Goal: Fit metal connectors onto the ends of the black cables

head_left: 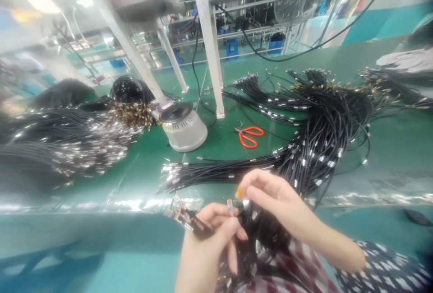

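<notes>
Cable bundle point(250, 234): black, thin leads, held low at centre, just in front of the table's near edge and over the lap. Metal plug ends point(181, 214) stick out of it to the left, fanned and blurred. Left hand point(209, 243) closed around the bundle from below, fingers curled over the leads. Right hand point(280, 202) above and to the right; thumb and forefinger pressed together on one small connector point(239, 192) with a yellowish tip, just over the bundle. Both hands bare, close together.

Table point(399, 157): green top, silvery tape along the near edge.
- Far left: large heap of black cables point(57, 148), metal ends glinting, much blurred.
- Behind it: glossy black bag or coil point(130, 89); cannot tell which.
- Next: white round device point(184, 130) with a dark top, standing just beside the heap.
- White frame post point(211, 58) rises behind the device, foot on the table.
- Right of the post: orange-handled scissors point(250, 136), lying flat, apart from the device.
- Nearer the hands: loose sheaf of leads point(219, 172) lying crosswise, running into a big looped mass of cables point(324, 121) at right.
- Far right edge: pale shape point(404, 60), perhaps a gloved hand, too blurred to tell.
- Bottom right: plaid cloth point(287, 270) under the bundle, dotted dark cloth point(385, 270) beside the right forearm.
</notes>
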Demonstrator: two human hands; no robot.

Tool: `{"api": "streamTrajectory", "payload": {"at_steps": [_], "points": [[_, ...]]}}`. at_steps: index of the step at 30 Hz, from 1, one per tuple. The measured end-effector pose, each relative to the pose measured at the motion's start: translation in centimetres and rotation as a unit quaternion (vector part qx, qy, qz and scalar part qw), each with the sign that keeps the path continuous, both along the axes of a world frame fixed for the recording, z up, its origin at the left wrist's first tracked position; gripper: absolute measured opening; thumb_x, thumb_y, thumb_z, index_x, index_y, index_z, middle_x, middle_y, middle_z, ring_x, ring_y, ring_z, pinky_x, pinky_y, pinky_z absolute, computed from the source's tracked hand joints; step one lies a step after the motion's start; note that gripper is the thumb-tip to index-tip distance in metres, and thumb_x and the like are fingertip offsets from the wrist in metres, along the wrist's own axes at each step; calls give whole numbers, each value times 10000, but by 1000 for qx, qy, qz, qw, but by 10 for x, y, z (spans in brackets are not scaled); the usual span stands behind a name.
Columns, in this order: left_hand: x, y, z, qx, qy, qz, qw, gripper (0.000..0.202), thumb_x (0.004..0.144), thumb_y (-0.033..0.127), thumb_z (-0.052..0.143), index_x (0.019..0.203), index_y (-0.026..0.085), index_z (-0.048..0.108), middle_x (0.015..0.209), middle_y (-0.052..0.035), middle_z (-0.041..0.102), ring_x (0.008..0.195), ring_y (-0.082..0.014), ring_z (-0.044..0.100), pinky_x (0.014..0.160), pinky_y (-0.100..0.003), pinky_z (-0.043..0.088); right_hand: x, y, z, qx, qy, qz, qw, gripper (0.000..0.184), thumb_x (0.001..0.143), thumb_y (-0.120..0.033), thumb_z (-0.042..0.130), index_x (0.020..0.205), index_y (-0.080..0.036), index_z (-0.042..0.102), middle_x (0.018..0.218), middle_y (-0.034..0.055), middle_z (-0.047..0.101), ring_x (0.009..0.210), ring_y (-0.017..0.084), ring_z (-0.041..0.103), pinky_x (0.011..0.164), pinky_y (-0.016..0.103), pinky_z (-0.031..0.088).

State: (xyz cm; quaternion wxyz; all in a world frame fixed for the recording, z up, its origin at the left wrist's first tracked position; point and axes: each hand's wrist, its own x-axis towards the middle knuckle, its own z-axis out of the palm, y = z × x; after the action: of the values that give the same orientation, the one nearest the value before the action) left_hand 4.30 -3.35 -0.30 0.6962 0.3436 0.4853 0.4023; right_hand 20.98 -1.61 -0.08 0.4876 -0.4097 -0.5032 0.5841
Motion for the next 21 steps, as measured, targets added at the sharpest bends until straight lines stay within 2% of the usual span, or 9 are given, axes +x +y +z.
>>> {"api": "streamTrajectory", "payload": {"at_steps": [4, 7, 11, 17, 21], "points": [[-1, 0, 0, 6, 0, -1, 1000, 163, 738, 248, 725, 810, 148, 619, 567, -34, 687, 283, -55, 484, 338, -146, 275, 14, 2, 10, -11, -16, 48, 999, 136, 905, -300, 588, 920, -211, 488, 778, -8, 597, 740, 136, 562, 688, 267, 428], [0, -1, 3, 6, 11, -18, 1000, 216, 760, 233, 698, 939, 174, 592, 567, -19, 687, 285, -77, 501, 326, -149, 303, 18, 3, 15, 5, -63, 82, 995, 163, 855, -251, 639, 895, -208, 487, 756, -22, 569, 705, 124, 531, 666, 254, 416], [0, -2, 7, 12, 27, -21, 999, 341, 767, 214, 687, 1083, 200, 560, 575, -11, 694, 280, -91, 506, 321, -161, 332, 18, 6, 19, 2, -91, 135, 987, 236, 819, -157, 645, 963, -210, 465, 745, -35, 610, 695, 118, 538, 682, 252, 415], [2, -3, 9, 25, 54, -19, 998, 282, 759, 198, 674, 1038, 168, 646, 574, -25, 690, 272, -106, 514, 311, -193, 353, 19, 11, 25, -12, -115, 180, 977, 302, 805, -140, 660, 1002, -214, 443, 734, -39, 662, 688, 127, 572, 687, 259, 435], [3, -3, 7, 32, 56, -16, 998, 266, 749, 173, 675, 1015, 161, 675, 563, -23, 687, 269, -94, 513, 320, -183, 333, 19, 13, 27, 12, -152, 178, 972, 268, 799, -156, 677, 967, -214, 476, 719, -40, 679, 695, 134, 585, 710, 264, 440]]}}
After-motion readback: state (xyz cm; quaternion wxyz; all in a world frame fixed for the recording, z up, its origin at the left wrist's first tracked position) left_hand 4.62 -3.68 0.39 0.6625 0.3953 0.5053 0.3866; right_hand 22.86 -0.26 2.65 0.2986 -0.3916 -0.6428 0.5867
